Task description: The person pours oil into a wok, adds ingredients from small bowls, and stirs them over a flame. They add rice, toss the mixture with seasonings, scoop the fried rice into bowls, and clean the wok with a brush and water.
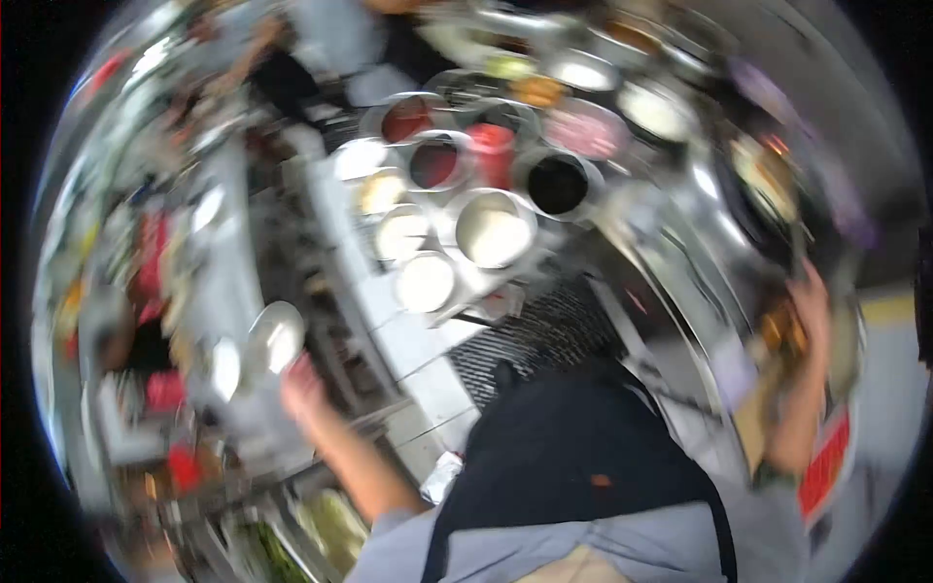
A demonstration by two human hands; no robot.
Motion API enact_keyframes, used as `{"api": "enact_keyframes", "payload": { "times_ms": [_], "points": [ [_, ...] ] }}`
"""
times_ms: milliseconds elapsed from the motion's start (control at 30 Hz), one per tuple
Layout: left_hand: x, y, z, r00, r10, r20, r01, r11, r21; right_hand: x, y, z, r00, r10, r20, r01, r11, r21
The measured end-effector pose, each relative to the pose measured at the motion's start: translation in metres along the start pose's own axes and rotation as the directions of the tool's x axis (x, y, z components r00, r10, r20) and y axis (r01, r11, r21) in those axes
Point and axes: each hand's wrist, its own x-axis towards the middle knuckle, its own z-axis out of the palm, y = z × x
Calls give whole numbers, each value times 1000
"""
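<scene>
On the left side, my left hand (303,387) reaches out with its fingers closed on the near edge of a round metal bowl (277,336), whose inside looks pale. Another whitish round dish (225,369) lies just beyond it. At the right, my right hand (809,296) is closed around the handle of a dark wok (743,209). Light-coloured food (768,180) shows in the wok, and a small orange-red glow is near its far side. Motion blur hides the finger details.
Several round containers (494,229) with white, red and dark contents stand at the centre. Below them is a dark perforated mat (544,335). Trays with green food (264,552) are at lower left. Another person's dark clothing (413,49) shows at the top.
</scene>
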Motion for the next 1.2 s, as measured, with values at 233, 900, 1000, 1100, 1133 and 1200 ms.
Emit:
{"api": "enact_keyframes", "payload": {
  "times_ms": [233,900,1000,1100,1133,1200],
  "points": [
    [129,15,-254,920,41,-391,-85,992,-95,1,-83,-4,875,481,60,-476,829,292],
    [-120,44,187,809,88,581,-322,894,313,-51,-115,-17,876,474,91,-454,744,491],
    [-149,18,247,672,45,740,-435,832,344,-75,-103,-47,818,568,87,-543,713,443],
    [-231,-30,325,401,-43,915,-482,839,250,-55,-93,-20,857,514,-32,-483,824,294],
    [-269,-44,352,294,-92,951,-478,848,230,-48,-92,-8,840,535,-88,-497,825,268],
    [-326,-79,392,12,-157,987,-614,778,131,-34,-40,40,903,168,-396,-196,980,-30]
  ]
}}
